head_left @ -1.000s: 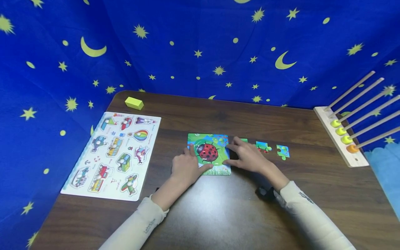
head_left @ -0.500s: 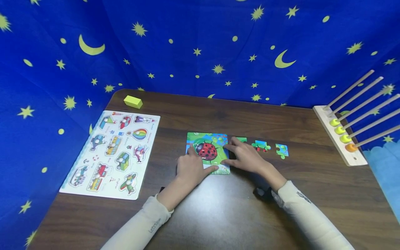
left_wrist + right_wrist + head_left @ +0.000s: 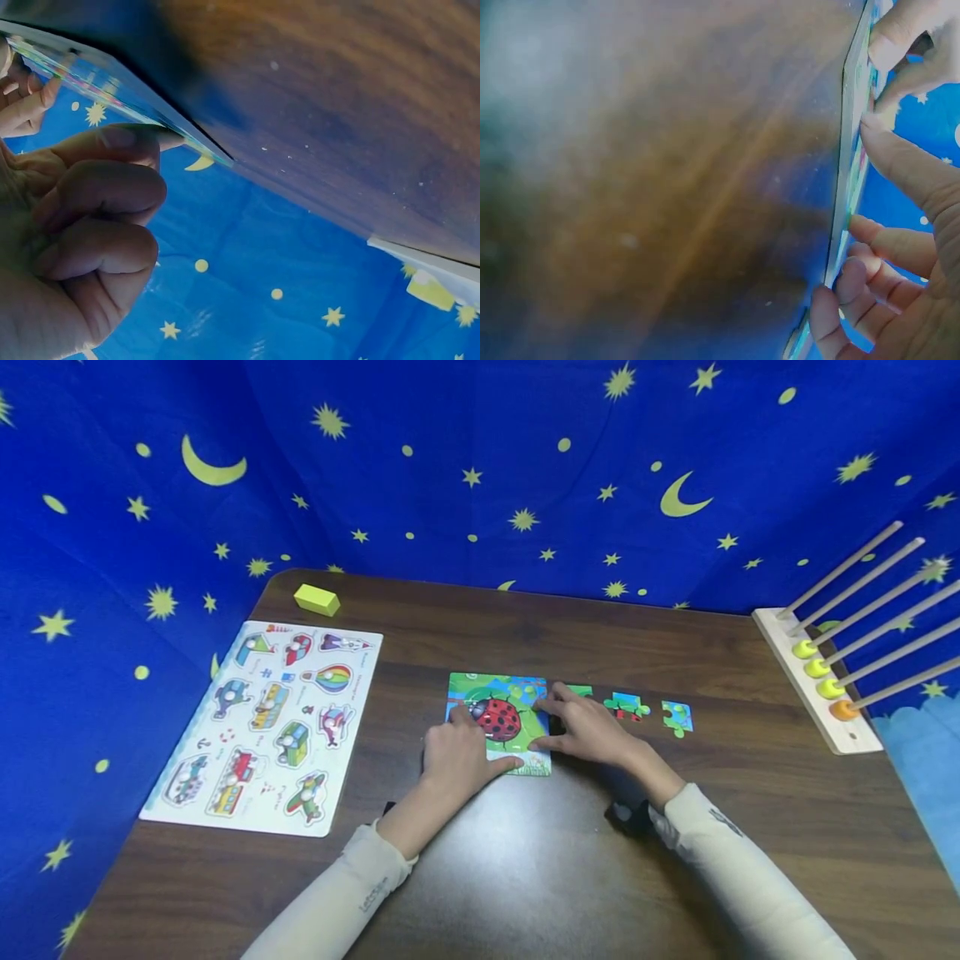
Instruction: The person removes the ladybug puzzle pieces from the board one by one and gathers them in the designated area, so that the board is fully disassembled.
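Note:
A square ladybug jigsaw puzzle (image 3: 506,718), green and blue with a red ladybug, lies flat on the table. My left hand (image 3: 457,756) is over its left side, index finger and thumb stretched onto the picture. In the left wrist view the index finger reaches the puzzle's surface while the other fingers of the left hand (image 3: 90,217) curl inward. From the other side, my right hand (image 3: 592,725) rests its thumb and fingertips along the puzzle's right edge. The right wrist view shows several fingertips of the right hand (image 3: 907,255) touching the puzzle tray's edge (image 3: 847,161).
Loose jigsaw pieces lie right of the right hand: a green one (image 3: 581,691), a blue one with red (image 3: 627,705), another blue one (image 3: 677,717). A vehicle peg board (image 3: 262,727) lies left, a yellow block (image 3: 317,599) behind it. A wooden bead stand (image 3: 813,685) stands right.
My left hand has slid a little to the right, its thumb reaching farther across the puzzle. The right hand has stayed at the right edge. The head view has tilted slightly.

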{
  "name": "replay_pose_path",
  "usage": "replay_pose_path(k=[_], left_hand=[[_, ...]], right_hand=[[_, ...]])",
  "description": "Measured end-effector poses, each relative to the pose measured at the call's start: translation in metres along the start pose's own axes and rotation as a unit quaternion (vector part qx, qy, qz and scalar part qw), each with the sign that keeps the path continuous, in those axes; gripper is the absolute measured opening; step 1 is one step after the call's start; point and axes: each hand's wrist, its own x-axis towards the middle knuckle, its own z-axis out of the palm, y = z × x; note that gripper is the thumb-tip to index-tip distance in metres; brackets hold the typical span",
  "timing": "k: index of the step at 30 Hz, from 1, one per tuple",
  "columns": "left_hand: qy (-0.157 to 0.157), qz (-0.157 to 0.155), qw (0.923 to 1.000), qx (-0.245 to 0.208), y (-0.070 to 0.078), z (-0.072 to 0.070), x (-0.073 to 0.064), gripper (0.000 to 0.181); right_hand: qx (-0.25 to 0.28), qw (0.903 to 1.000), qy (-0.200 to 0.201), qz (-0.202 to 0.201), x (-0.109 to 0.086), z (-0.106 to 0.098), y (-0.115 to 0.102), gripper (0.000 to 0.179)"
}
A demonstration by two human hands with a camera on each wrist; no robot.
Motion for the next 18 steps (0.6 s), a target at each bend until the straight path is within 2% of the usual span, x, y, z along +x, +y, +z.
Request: replay_pose_path(k=[9, 13, 18], left_hand=[[-0.03, 0.013, 0.9993, -0.016, -0.002, -0.0013, 0.0074, 0.091], [-0.042, 0.013, 0.9988, -0.021, -0.0024, -0.0023, 0.0084, 0.09], [-0.054, 0.013, 0.998, -0.031, -0.0025, -0.0017, 0.0087, 0.09]], right_hand=[[-0.001, 0.9998, -0.01, 0.018, 0.0061, -0.0029, -0.0018, 0.056], [-0.016, 0.9997, 0.008, 0.017, 0.0038, 0.0009, -0.004, 0.057], [-0.048, 0.9975, 0.052, 0.0, 0.0007, 0.0049, -0.007, 0.058]])
